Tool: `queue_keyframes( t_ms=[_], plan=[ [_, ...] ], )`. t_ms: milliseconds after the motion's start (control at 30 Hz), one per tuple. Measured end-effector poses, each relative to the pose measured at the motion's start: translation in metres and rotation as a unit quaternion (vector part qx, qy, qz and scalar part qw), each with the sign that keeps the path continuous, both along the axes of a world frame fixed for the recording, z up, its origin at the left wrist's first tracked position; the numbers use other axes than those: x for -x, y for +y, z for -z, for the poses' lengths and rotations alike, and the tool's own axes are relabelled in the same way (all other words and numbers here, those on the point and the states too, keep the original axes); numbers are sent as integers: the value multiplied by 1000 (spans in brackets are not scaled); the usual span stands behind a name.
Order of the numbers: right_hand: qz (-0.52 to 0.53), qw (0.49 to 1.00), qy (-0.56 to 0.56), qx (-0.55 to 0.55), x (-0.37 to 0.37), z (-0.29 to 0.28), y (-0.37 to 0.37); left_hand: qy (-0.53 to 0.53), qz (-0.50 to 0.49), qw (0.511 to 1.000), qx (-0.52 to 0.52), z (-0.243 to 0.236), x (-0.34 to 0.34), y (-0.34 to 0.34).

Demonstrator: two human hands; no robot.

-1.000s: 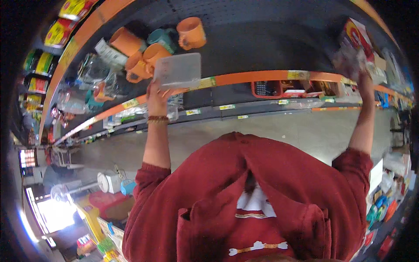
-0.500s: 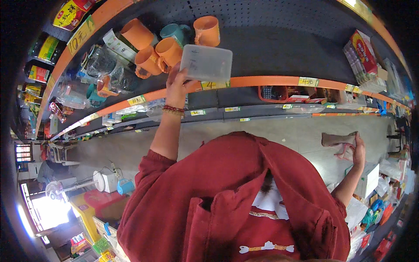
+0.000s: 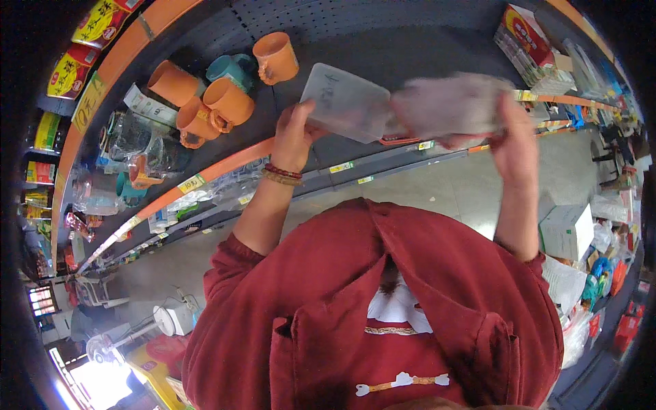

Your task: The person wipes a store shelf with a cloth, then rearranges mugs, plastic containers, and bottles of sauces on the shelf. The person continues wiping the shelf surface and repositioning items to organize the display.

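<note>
Box (image 3: pixel 347 102) of clear plastic is held in the air, over the front part of a dark shelf (image 3: pixel 369 44). It is tilted, its right end lower than its left, and some dark marks show on its upper face. The left hand (image 3: pixel 294 137) grips the box by its left end, with the thumb on the near side. Two bracelets (image 3: pixel 282 174) are around this wrist. Just to the right of the box is a greyish cloth (image 3: pixel 451 106), blurred, so I cannot tell if it touches the box. The right hand (image 3: pixel 516 140) is closed on the right end of this cloth; its fingers are also blurred.

Left of the box, four orange mugs (image 3: pixel 229 102) and one teal mug (image 3: pixel 227 71) are close together on the shelf. Farther left of the box lie wrapped goods (image 3: pixel 140 133) in clear plastic. Well to the right of the box, beyond the cloth, a red pack (image 3: pixel 526 34) is on the shelf. Below the box in the view are small tags (image 3: pixel 342 167) on a lower shelf edge, then the grey floor (image 3: pixel 444 181), and nearest to the camera the person's dark red shirt (image 3: pixel 294 273). Low and right of the box there is a white carton (image 3: pixel 568 231).
</note>
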State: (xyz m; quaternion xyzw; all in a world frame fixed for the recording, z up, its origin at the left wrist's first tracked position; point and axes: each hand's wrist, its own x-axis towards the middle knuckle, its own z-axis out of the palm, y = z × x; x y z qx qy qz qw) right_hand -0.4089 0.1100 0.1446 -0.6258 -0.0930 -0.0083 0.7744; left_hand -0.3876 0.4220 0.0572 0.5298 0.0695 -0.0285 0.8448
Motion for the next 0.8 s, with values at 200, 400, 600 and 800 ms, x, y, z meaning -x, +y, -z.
queue_keyframes(
  t_ms=[200, 400, 600, 800],
  plan=[
    [38, 783, -428, 451, -22, 43, 118, -199, 36, 934, -295, 35, -5, -16],
    [12, 770, -408, 491, -37, 71, 129, -370, -8, 760, -534, 8, 12, -29],
    [28, 841, -159, 516, -67, 87, 73, -90, 28, 996, -10, 0, 20, -17],
    [132, 913, -61, 382, -79, 157, -40, -118, -23, 992, 27, -8, 12, 8]
  ],
)
